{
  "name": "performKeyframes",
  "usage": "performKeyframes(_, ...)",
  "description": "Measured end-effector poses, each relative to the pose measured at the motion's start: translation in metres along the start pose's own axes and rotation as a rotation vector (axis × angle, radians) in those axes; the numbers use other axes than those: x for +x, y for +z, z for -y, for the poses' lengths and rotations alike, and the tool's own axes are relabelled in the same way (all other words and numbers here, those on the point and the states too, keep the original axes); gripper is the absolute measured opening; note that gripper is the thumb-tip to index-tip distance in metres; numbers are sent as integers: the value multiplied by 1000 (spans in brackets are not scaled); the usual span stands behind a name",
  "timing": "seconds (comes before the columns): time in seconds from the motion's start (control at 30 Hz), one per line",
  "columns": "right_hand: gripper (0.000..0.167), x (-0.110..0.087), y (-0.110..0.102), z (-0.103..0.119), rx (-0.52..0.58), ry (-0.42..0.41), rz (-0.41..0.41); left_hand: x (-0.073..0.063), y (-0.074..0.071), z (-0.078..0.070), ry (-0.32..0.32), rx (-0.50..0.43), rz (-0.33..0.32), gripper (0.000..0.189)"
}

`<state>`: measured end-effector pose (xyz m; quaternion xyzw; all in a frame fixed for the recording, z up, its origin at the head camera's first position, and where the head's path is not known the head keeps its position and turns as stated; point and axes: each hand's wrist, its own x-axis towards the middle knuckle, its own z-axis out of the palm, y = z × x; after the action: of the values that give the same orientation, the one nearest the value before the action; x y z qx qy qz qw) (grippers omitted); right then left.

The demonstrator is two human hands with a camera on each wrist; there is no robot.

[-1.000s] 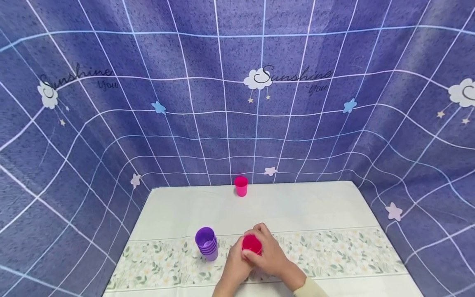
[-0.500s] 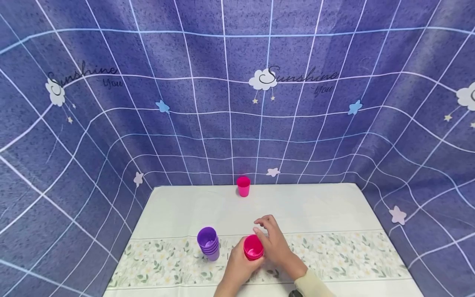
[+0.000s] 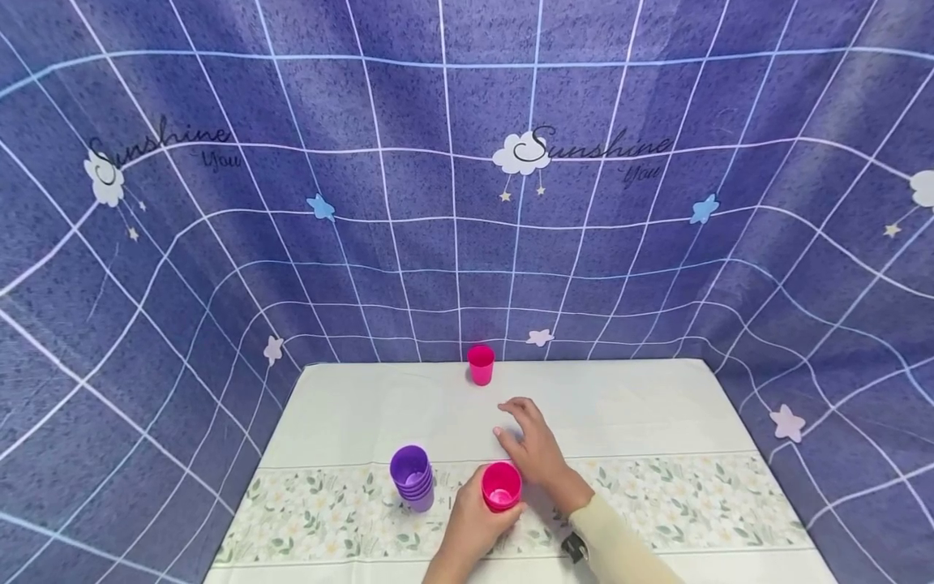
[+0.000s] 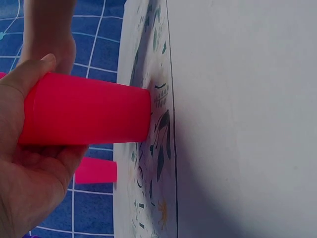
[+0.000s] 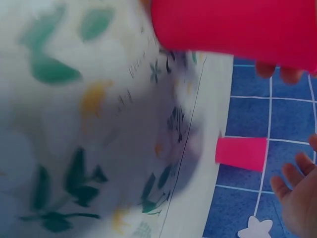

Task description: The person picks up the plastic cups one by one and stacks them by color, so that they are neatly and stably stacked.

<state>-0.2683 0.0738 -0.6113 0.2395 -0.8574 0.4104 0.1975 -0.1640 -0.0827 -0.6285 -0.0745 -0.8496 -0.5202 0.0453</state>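
Note:
My left hand (image 3: 473, 519) grips a nested stack of pink cups (image 3: 501, 487), fingers and thumb wrapped round its side. The left wrist view shows the smooth pink wall of the cup (image 4: 89, 110), its base close to the tablecloth. Just beyond the stack, my right hand (image 3: 536, 446) holds nothing; its fingers are spread and loosely bent, pointing away from me. Farther back, near the curtain, a single pink cup (image 3: 481, 365) stands upright. The right wrist view has that lone cup (image 5: 241, 152) beside the fingers of my right hand (image 5: 299, 196).
Left of my hands, a nested stack of purple cups (image 3: 413, 478) leans slightly. A white tablecloth (image 3: 379, 414) with a flowered band covers the table. A blue gridded curtain (image 3: 409, 276) encloses the back and both sides.
My right hand has let go of the pink cup stack and moved forward toward the lone pink cup. My left hand keeps its grip on the stack.

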Motion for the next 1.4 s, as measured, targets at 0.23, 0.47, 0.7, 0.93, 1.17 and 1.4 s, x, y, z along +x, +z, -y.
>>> performKeyframes(0.23,60,28,12,-16,-87,-5,47,-1,2,-1,-3,15,-8,69)
performKeyframes(0.47,64,54,28,-30,-147,-48,48,-2,2,-5,42,20,-18,65)
performKeyframes(0.7,65,78,36,-42,-223,-1,138,-2,3,-6,-6,29,-20,67)
performKeyframes(0.93,64,91,44,-48,-286,23,219,-1,1,-5,-36,18,-21,66)
performKeyframes(1.17,56,102,54,-49,-335,74,260,0,-1,-5,-55,17,-9,67)
performKeyframes(1.4,20,106,55,-53,-308,62,208,0,-1,-7,-48,4,-4,65)
